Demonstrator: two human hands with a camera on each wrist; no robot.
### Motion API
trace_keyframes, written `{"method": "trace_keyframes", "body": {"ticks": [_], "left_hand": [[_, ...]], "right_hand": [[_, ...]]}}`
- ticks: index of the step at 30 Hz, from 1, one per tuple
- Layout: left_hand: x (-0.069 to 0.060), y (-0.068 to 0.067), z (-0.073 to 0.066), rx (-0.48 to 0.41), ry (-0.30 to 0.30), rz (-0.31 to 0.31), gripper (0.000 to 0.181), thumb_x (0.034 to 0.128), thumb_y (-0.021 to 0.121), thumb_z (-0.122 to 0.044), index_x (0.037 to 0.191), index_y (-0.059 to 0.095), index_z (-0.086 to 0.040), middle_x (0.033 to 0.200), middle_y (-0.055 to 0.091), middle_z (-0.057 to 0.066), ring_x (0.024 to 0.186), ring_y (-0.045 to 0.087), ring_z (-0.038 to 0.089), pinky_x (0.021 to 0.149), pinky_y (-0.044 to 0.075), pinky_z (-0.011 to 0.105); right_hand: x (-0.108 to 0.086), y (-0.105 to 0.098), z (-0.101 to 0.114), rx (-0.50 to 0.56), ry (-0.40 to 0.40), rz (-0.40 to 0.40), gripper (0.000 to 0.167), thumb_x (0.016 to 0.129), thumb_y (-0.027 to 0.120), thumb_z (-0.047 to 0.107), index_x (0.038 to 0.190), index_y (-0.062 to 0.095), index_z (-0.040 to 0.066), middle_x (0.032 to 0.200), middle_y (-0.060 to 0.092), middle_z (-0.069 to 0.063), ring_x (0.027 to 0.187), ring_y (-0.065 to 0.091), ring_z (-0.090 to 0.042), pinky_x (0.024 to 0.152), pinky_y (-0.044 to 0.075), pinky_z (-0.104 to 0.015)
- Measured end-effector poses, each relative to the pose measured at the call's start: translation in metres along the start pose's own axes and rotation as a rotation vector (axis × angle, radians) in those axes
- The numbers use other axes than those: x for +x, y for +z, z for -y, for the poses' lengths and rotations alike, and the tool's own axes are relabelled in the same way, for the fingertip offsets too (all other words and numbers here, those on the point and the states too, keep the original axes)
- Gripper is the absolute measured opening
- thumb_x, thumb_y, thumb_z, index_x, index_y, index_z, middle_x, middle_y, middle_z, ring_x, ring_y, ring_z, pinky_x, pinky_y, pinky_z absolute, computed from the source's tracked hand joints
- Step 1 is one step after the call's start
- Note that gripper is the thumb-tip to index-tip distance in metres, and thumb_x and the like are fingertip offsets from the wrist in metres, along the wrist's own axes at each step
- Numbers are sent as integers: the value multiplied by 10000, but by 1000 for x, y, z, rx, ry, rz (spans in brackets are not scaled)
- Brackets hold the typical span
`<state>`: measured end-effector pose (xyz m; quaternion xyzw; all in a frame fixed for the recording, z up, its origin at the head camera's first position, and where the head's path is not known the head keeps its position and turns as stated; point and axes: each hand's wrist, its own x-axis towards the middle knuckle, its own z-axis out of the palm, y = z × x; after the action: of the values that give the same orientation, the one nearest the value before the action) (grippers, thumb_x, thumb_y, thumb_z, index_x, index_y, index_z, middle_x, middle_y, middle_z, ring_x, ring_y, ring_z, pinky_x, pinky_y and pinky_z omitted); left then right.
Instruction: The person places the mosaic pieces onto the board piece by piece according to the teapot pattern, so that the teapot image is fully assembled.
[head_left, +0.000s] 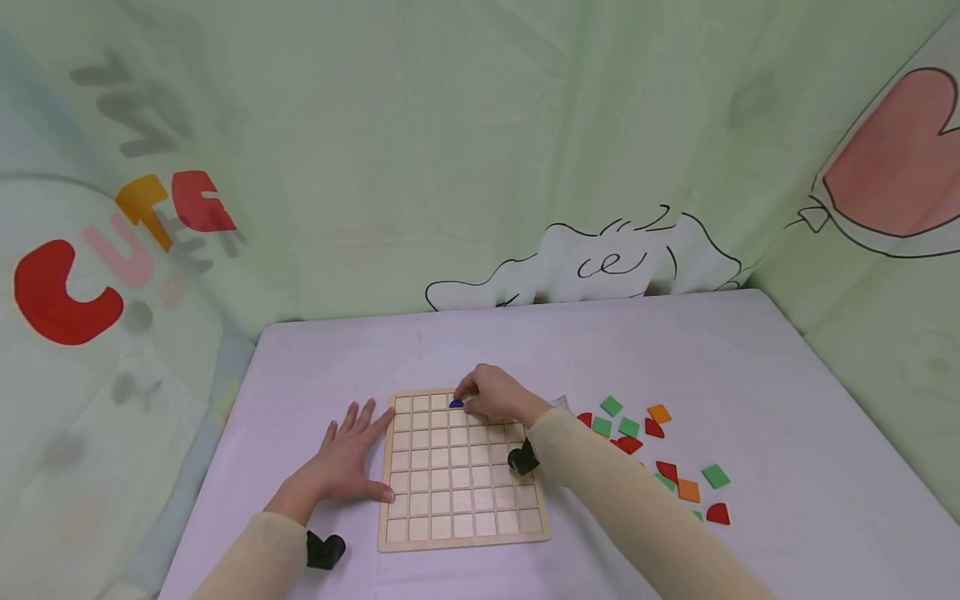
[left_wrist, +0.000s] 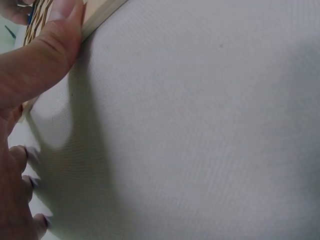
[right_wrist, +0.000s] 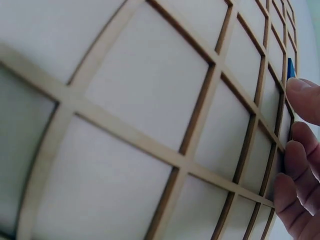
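Observation:
A square wooden grid board (head_left: 463,546) lies on the table. My left hand (head_left: 347,462) is spread at its left side, with thumb and fingertips touching the frame; in the left wrist view the thumb (left_wrist: 45,60) presses on the wooden edge. At the far row of the grid my right hand (head_left: 498,393) pinches a small dark blue piece (head_left: 456,404), whose visible part looks rounded. Only a sliver of that blue piece (right_wrist: 290,69) shows past the thumb in the right wrist view; the fingers hide the rest.
Right of the board lie scattered green squares (head_left: 716,476), orange squares (head_left: 688,490) and red quarter-round pieces (head_left: 717,513), some partly behind the right sleeve (head_left: 637,508). A pale lilac cloth (head_left: 337,350) covers the table. Printed curtains (head_left: 375,167) stand behind and at both sides.

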<state>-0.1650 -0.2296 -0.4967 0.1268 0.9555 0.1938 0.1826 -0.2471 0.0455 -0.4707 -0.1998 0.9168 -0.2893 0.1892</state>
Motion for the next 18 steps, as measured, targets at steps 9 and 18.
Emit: {"method": "trace_keyframes", "body": {"ticks": [9,18], "left_hand": [[0,0,1,-3,12,3,1267,627,936,-526,1632,260,-156,1715,83,216,1580,-16,475,1222,36,733],[0,-2,0,-9,27,3,1265,628,929,-540,1631,263,-151,1711,87,230,1576,-8,488,1219,35,738]], "right_hand": [[-3,-3,0,32,18,5,183,954,703,68,1123,771,79,1148,734,-85,1071,643,-222,997,541,-415],[-18,-23,-14,47,-11,-13,210,971,682,110,1164,760,87,1045,690,-68,925,613,-173,847,549,-350]]}}
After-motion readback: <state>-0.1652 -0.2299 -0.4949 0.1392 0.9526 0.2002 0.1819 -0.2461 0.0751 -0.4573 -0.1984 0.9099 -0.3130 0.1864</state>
